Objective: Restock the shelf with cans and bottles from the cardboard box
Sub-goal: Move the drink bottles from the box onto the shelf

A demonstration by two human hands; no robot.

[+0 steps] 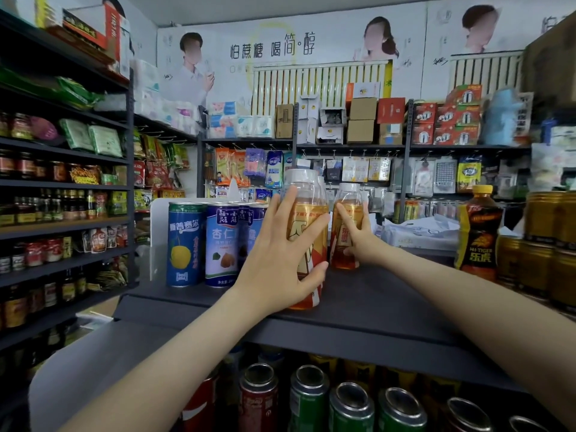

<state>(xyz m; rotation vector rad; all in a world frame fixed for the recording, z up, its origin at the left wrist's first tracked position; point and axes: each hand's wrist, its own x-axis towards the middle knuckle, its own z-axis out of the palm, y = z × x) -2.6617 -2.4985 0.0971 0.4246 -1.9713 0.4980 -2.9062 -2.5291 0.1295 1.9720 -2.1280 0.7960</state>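
Observation:
Two clear bottles of amber drink with orange labels and white caps stand on the dark shelf top. The near bottle is at the shelf's front. My left hand lies spread over the side facing me, thumb hooked round its lower right side. The far bottle stands just behind and to the right. My right hand grips its lower half, index finger pointing up the label and thumb at the base. The cardboard box is out of view.
Left of the bottles stand a blue pear-drink can and blue-white almond-drink cans. A dark Hi-Tiger bottle and stacked gold cans fill the right end. Several cans sit on the shelf below. Stocked racks line the left wall and back.

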